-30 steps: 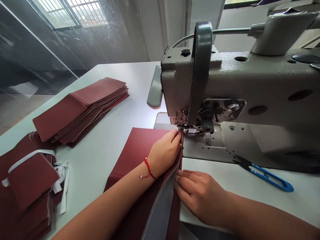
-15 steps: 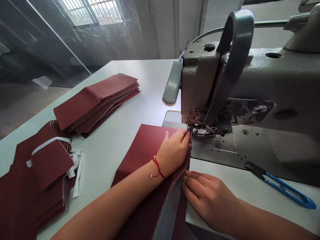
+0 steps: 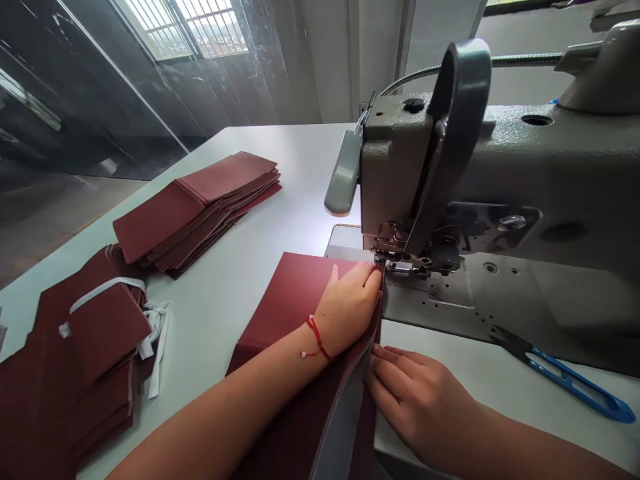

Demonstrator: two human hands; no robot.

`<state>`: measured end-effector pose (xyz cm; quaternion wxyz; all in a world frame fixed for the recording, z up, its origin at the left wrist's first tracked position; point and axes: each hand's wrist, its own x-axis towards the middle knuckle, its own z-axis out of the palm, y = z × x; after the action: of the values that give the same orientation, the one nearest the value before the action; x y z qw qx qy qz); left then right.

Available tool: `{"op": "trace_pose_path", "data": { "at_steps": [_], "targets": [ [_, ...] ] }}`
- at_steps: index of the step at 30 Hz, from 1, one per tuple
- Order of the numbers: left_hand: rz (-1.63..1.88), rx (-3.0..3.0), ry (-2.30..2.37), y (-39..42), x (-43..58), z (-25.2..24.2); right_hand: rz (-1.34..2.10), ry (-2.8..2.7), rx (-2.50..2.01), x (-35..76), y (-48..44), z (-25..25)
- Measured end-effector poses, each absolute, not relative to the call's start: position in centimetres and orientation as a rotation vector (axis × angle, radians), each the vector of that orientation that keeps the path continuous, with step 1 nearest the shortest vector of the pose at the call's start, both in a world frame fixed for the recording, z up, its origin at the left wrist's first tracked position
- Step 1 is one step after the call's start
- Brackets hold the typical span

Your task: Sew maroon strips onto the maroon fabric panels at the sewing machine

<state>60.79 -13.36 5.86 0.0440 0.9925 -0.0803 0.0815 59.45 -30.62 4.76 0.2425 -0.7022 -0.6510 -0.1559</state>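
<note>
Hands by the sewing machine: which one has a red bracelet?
The left hand, lying on the dark red sheet, has the red bracelet at its wrist. The right hand, at the sheet's edge, has a bare wrist.

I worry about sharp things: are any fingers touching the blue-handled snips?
No, the blue-handled snips lie apart on the right, while the left fingers and right fingers are on the maroon piece.

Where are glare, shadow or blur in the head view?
Head view: glare whitens the tabletop beside the sewing machine, the barred window looks partly washed out; same view: shadow darkens the machine bed toward the right, while the left hand and right hand look fairly sharp.
</note>
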Motion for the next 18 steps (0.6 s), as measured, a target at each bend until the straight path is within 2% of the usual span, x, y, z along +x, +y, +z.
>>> {"op": "trace_pose_path", "data": {
  "at_steps": [18],
  "targets": [
    [0.304,3.05,-0.19,-13.7,60.3,6.0,-0.688,-1.709,-1.903,59.5,-30.2,3.2]
  ]
}}
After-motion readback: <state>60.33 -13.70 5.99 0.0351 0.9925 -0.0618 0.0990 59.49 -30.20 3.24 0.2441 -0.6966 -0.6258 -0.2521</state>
